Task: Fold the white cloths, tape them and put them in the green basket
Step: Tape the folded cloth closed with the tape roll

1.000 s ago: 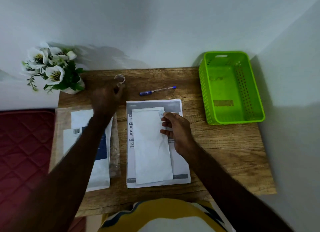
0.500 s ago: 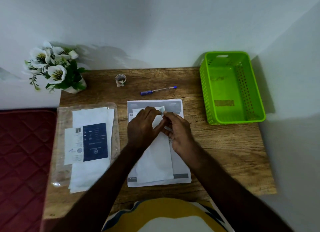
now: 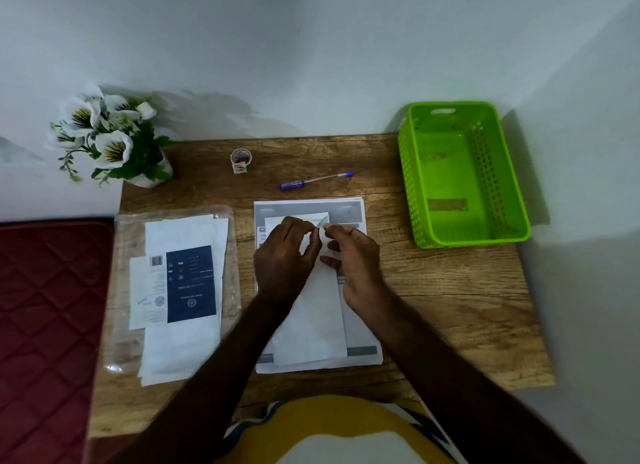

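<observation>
A wooden desk set against a pale wall carries the work, with the green basket standing at its far right corner, holding no cloth, so by the look of it none of the task's bundles has been delivered. At the left edge a clear plastic packet lies flat with white sheets and a dark blue label inside, seemingly the supply yet to be folded. In the middle, near the front edge, a printed paper sheet serves as a mat, and on it rests the white cloth, already folded into a long narrow strip, smooth, flat and thin, running from front to back. The left hand and the right hand meet over the strip's far end, fingers curled, thumb and forefinger tips pinching a small pale piece between them, probably tape, though it is too small to be sure. Folding of this piece appears done; taping seems under way, and the move to the basket remains. A potted spray of white flowers marks the far left corner, with a tape roll and a blue pen lying along the back edge.
</observation>
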`<state>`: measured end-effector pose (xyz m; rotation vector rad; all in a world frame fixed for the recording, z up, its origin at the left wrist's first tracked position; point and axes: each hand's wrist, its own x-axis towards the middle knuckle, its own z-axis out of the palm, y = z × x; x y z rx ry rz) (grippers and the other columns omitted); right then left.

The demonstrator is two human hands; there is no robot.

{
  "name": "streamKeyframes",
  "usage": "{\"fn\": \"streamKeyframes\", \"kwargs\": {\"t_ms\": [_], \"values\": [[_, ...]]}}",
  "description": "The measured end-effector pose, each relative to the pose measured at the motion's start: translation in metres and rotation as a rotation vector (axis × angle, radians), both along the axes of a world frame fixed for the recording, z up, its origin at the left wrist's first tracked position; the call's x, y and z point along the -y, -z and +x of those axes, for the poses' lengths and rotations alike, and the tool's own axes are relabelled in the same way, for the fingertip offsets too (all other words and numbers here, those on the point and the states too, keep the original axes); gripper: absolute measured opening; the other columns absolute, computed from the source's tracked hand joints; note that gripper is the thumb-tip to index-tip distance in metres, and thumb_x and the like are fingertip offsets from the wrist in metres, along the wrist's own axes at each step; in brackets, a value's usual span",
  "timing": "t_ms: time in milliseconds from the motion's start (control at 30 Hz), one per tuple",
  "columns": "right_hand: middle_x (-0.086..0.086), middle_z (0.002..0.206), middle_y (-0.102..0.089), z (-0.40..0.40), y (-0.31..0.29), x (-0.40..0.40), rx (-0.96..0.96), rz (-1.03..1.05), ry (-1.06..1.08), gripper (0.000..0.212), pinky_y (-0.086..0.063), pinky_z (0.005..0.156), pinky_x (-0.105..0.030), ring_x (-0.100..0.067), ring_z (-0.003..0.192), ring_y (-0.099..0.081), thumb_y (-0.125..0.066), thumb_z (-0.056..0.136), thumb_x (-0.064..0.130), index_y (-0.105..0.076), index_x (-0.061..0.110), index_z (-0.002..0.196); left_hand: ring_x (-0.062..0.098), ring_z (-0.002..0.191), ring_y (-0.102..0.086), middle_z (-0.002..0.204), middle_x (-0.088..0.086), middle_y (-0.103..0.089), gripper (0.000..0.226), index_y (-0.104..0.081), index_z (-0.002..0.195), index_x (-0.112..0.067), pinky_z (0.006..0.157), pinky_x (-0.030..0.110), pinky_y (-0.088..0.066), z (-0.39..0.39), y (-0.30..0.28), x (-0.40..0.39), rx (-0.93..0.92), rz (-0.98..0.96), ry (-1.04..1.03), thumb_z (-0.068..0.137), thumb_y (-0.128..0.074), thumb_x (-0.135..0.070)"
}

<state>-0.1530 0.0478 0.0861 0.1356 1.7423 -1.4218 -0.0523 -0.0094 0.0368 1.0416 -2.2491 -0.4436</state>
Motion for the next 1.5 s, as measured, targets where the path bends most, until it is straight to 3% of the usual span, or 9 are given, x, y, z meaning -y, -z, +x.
{"fn": "streamKeyframes", "kwargs": {"t_ms": [100,200,333,533,733,867,1033,1200,1500], "values": [[-0.005,0.106,-0.073,0.0,0.002,-0.001,-0.034,0.02,-0.001,0.019,-0.063,0.068,-0.028,-0.021,0.099,-0.068,-0.073,0.093,0.028,-0.072,0.015,0.106,0.004,0.075,-0.064,0.102,-0.003,-0.074,0.018,-0.074,0.1,-0.018,0.067,0.018,-0.054,-0.005,-0.012,0.0,-0.101,0.38,-0.151,0.095,-0.07,-0.035],[-0.006,0.102,-0.072,-0.002,0.003,-0.002,-0.035,0.05,-0.019,0.011,-0.062,0.067,-0.028,-0.026,0.098,-0.071,-0.073,0.093,0.031,-0.069,0.022,0.098,0.006,0.068,-0.066,0.093,-0.003,-0.075,0.023,-0.074,0.105,-0.018,0.06,0.016,-0.054,-0.012,-0.021,0.005,-0.244,0.934,-0.278,0.096,-0.066,-0.039],[-0.002,0.097,-0.073,-0.001,0.001,-0.003,-0.062,0.058,-0.06,0.012,-0.063,0.071,-0.031,-0.026,0.095,-0.072,-0.076,0.091,0.034,-0.066,0.03,0.086,0.008,0.063,-0.064,0.082,-0.004,-0.072,0.022,-0.076,0.103,-0.014,0.054,0.018,-0.054,-0.01,-0.027,0.009,-0.314,1.099,-0.25,0.095,-0.069,-0.034],[0.0,0.092,-0.074,0.0,0.001,-0.002,-0.122,0.06,-0.077,0.015,-0.064,0.075,-0.037,-0.021,0.09,-0.071,-0.077,0.088,0.041,-0.069,0.03,0.081,0.008,0.065,-0.066,0.084,-0.004,-0.073,0.017,-0.075,0.096,-0.016,0.057,0.02,-0.057,-0.007,-0.027,0.009,-0.289,1.086,-0.189,0.095,-0.069,-0.032],[-0.002,0.089,-0.075,-0.001,0.012,-0.001,-0.177,0.138,-0.082,0.009,-0.057,0.054,-0.022,-0.019,0.081,-0.072,-0.075,0.091,0.026,-0.075,0.017,0.092,0.01,0.065,-0.068,0.087,-0.001,-0.076,0.023,-0.076,0.093,-0.018,0.058,0.023,-0.057,-0.007,-0.024,0.014,-0.172,1.032,-0.196,0.094,-0.069,-0.04],[-0.001,0.08,-0.073,-0.004,0.018,-0.002,-0.2,0.198,-0.058,0.014,-0.049,0.046,-0.017,-0.011,0.064,-0.065,-0.075,0.092,0.026,-0.074,0.012,0.092,0.008,0.078,-0.07,0.095,-0.007,-0.077,0.026,-0.079,0.1,-0.02,0.077,0.026,-0.057,-0.008,-0.024,0.021,-0.008,0.586,-0.238,0.094,-0.068,-0.044],[-0.003,0.074,-0.072,-0.006,0.023,0.003,-0.227,0.231,-0.04,0.018,-0.05,0.05,-0.022,-0.012,0.058,-0.063,-0.077,0.089,0.026,-0.074,0.009,0.085,0.018,0.102,-0.068,0.114,0.002,-0.074,0.019,-0.077,0.109,-0.018,0.084,0.03,-0.054,-0.013,-0.01,0.04,0.177,0.139,-0.047,0.094,-0.072,-0.027],[-0.002,0.073,-0.074,-0.007,0.027,0.011,-0.261,0.249,-0.054,0.021,-0.056,0.061,-0.026,-0.009,0.054,-0.064,-0.081,0.086,0.027,-0.076,0.007,0.085,0.02,0.106,-0.062,0.113,0.003,-0.071,0.018,-0.077,0.109,-0.018,0.083,0.024,-0.042,-0.016,0.001,0.053,0.311,0.213,0.12,0.096,-0.067,-0.026],[0.004,0.062,-0.069,-0.005,0.032,0.022,-0.342,0.303,-0.06,0.032,-0.063,0.069,-0.037,-0.013,0.052,-0.066,-0.083,0.084,0.031,-0.063,0.024,0.06,0.011,0.09,-0.062,0.101,-0.004,-0.071,0.024,-0.079,0.103,-0.019,0.072,0.028,-0.052,-0.01,-0.001,0.053,0.178,0.303,0.142,0.088,-0.074,-0.036]]}}
